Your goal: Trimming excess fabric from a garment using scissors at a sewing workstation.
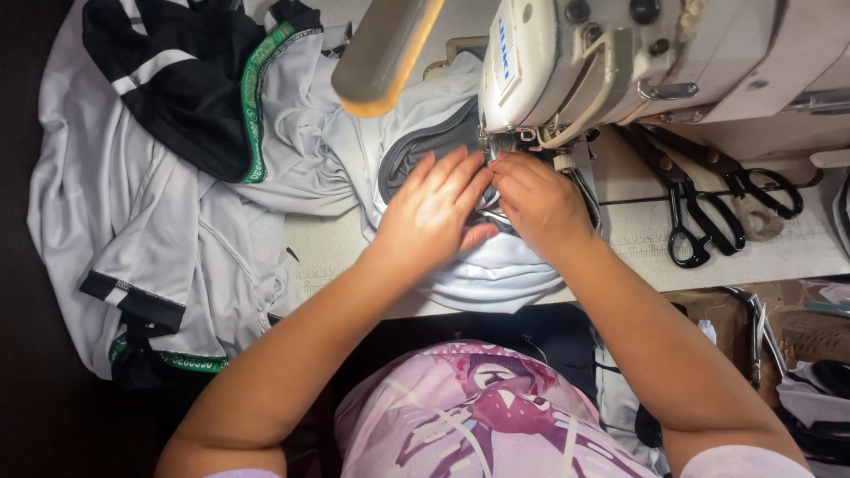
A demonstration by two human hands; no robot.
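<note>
Bare forearms, short pale lilac sleeves, pink-purple printed top

A pale worktable point(779, 243) (scuffed along its front edge) bears 2 black scissors point(699, 208); dark floor point(35, 416) lies at left.

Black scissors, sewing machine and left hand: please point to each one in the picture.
black scissors point(689, 205): head view, on the pivot.
sewing machine point(522, 53): head view, on the white head.
left hand point(431, 212): head view, on its back.
</note>
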